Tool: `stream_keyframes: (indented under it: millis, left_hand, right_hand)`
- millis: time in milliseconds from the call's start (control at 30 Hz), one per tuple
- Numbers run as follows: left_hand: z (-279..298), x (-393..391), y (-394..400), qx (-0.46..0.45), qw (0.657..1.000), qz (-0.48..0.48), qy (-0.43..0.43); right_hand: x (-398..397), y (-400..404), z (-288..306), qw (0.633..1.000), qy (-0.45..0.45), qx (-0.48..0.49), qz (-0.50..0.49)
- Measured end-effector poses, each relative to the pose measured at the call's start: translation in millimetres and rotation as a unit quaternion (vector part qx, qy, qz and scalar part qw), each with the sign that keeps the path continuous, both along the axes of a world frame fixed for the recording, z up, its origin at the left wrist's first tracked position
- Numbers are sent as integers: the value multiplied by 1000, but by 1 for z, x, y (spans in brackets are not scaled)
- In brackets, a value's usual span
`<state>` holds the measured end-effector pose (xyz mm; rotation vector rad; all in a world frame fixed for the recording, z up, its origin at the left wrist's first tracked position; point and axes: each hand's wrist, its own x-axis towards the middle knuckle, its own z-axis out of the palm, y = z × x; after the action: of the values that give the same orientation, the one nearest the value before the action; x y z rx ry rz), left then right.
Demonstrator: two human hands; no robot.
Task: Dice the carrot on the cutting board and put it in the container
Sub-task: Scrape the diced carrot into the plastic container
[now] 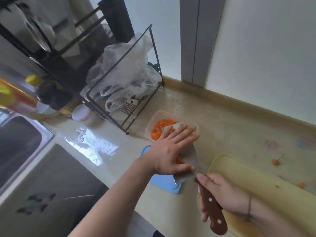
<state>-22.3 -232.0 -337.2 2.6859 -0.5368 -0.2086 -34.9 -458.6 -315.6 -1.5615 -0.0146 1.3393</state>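
A: Nearest to us we see the right hand (pixel 220 192) with its fingers wrapped round the brown wooden handle (pixel 212 207) of a cleaver; there is a thin bracelet (pixel 248 209) on that wrist

B: And the cleaver's broad blade (pixel 191 161) runs forward and left from there, out over the counter (pixel 230 120) with its far end over the container (pixel 172 129). We see the left hand (pixel 171 151) lying flat on it, fingers straight and together, pressing down on some carrot pieces (pixel 179 159) that show orange under the palm

A: Under the blade we see a light blue lid (pixel 164 182) lying flat on the counter. To the right lies the pale yellow cutting board (pixel 256 182), with a couple of orange bits (pixel 301 184) left near its far right edge

B: Just past the left fingertips we see the clear plastic container, already holding a heap of diced carrot (pixel 160 129). The fingers reach over its near rim

A: On the counter beyond the board sits a carrot end with its thin root (pixel 276 161)

B: Further back on the left we see a black wire rack (pixel 130 93) with crumpled plastic bags (pixel 126 72) in it, some bottles (pixel 56 98) beside it, and the sink (pixel 20 142) at the left edge

A: Behind all that we see the pale wall (pixel 265 48)
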Motion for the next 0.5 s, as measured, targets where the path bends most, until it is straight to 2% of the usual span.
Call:
stream_keyframes:
  millis: [233,500]
  left_hand:
    - [-12,23,12,47,997,-47,-23]
    - [-21,55,27,118,993,-21,1]
  right_hand:
    - [2,15,4,999,11,-22,-23]
    - [-3,16,14,997,35,-26,-58]
